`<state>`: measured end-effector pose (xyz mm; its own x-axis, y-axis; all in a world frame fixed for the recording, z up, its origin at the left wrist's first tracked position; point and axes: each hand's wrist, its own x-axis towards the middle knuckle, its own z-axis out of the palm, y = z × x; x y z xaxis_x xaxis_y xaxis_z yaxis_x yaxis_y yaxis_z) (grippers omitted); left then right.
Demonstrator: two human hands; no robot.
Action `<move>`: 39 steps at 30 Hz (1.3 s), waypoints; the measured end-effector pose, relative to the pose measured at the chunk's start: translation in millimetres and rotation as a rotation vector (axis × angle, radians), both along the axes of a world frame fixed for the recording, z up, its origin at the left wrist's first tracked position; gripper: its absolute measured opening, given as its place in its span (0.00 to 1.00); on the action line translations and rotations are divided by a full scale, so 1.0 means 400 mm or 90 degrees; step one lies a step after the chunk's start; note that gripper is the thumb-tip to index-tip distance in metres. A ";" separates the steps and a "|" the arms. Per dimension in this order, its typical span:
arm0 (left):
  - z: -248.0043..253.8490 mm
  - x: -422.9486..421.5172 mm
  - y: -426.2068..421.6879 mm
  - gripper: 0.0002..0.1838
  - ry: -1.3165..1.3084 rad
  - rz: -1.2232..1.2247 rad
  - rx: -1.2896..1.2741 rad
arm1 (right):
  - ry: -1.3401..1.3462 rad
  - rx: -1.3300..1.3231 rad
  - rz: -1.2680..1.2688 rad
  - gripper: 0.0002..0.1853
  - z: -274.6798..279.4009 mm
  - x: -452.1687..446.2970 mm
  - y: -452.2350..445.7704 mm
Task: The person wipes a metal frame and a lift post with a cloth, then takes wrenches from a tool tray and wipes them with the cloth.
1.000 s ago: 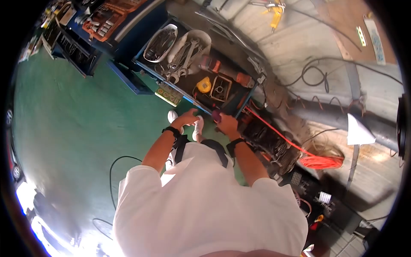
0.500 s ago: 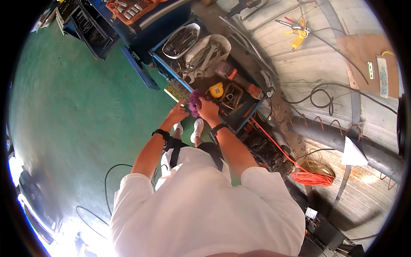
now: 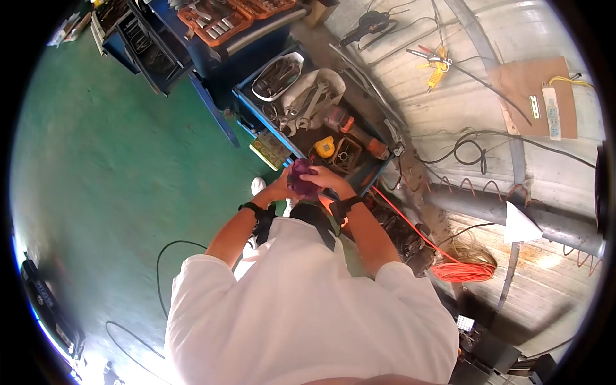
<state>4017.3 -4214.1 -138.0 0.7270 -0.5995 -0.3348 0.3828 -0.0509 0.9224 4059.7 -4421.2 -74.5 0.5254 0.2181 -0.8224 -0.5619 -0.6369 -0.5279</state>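
Note:
A crumpled purple cloth (image 3: 300, 172) is bunched between my two hands, just in front of the blue tool cart's near edge. My left hand (image 3: 280, 188) grips it from the left, its fingers partly hidden behind the cloth. From the right, my right hand (image 3: 328, 179) closes on it, with fingers lying over its front. On the cart's top tray beyond them are a yellow tape measure (image 3: 325, 147), a small square box (image 3: 346, 154) and a red-and-black power tool (image 3: 339, 120). Several large wrenches (image 3: 313, 106) rest in a pale container.
A white tub (image 3: 278, 76) of tools stands at the tray's far end. Orange socket cases (image 3: 218, 22) lie on a blue cabinet behind. Right of the cart are a red coiled hose (image 3: 463, 271) and a grey pipe (image 3: 468, 202) along the wall. A black cable (image 3: 158, 273) crosses the green floor.
My left hand, open beside the cloth before, has closed on it. Both hands and the cloth have come nearer my body. The camera view has shifted slightly.

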 end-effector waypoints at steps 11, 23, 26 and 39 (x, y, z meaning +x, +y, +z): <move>0.024 0.056 0.183 0.44 0.015 0.059 0.210 | -0.199 0.155 0.075 0.34 0.063 0.124 0.166; 0.091 0.048 0.288 0.42 0.186 0.212 0.137 | -0.385 -0.271 -0.009 0.14 -0.183 0.582 -0.021; 0.243 0.056 0.278 0.42 0.117 0.174 0.070 | -0.332 -0.253 -0.028 0.15 -0.193 0.609 -0.014; 0.290 0.040 0.339 0.46 0.096 0.101 0.076 | -0.162 -0.291 -0.182 0.43 -0.334 0.671 -0.009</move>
<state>4033.1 -4078.5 -22.1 0.7456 -0.4316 -0.5077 0.5270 -0.0844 0.8457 4328.0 -4424.6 -208.1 0.7041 -0.3073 -0.6401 -0.6361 -0.6737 -0.3762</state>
